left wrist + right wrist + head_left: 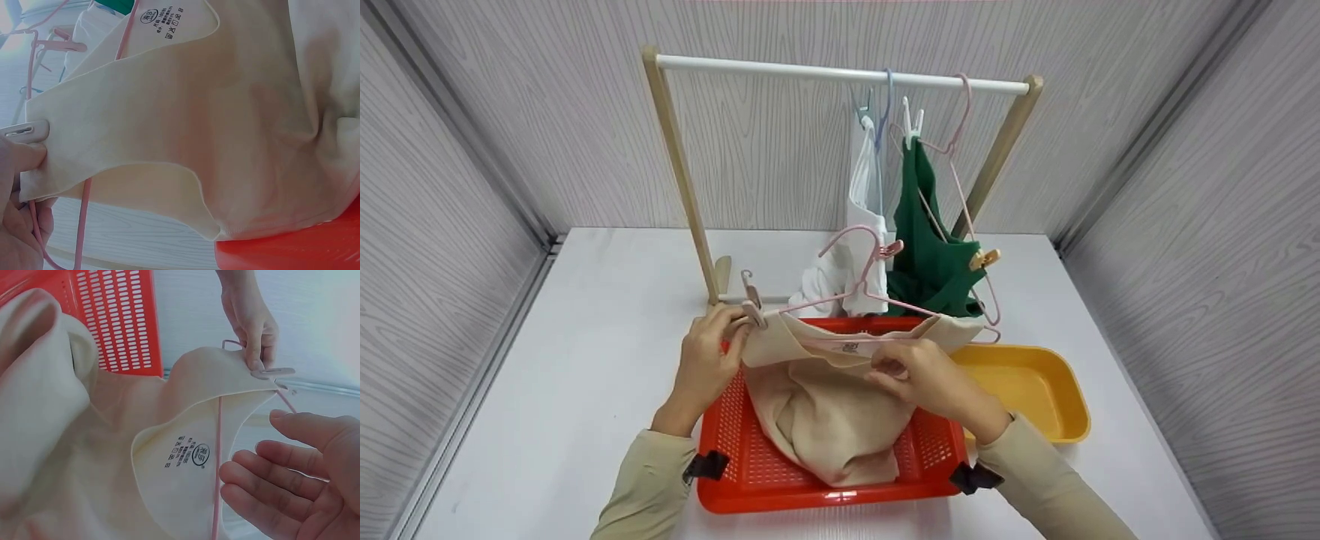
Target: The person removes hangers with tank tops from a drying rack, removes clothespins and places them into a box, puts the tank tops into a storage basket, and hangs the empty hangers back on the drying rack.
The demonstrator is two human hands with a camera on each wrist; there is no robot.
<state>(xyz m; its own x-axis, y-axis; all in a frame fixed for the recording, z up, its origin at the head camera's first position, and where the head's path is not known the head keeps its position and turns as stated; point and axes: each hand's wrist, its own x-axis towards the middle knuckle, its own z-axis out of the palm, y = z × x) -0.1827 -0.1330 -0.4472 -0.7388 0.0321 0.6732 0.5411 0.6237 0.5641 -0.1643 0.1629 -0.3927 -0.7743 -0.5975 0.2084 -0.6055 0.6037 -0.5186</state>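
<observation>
A beige tank top [825,420] hangs on a pink hanger [864,289], its lower part lying in a red basket [780,501]. My left hand [709,360] pinches the left shoulder strap at the hanger's end. Right by the left thumb, a pale clothespin [28,131] sits at the strap's edge. My right hand [292,478] is beside the neckline, its fingers loosely bent with nothing between them. Printed label text [194,453] shows inside the neck, and the hanger's lower bar crosses the neck opening.
Behind the basket stands a rack with a white rail [780,69]. From it hang a white garment [866,195] on a blue hanger and a green garment [922,210] on a pink one, both with clothespins. A yellow tray [1035,431] lies to the right, partly behind my right arm.
</observation>
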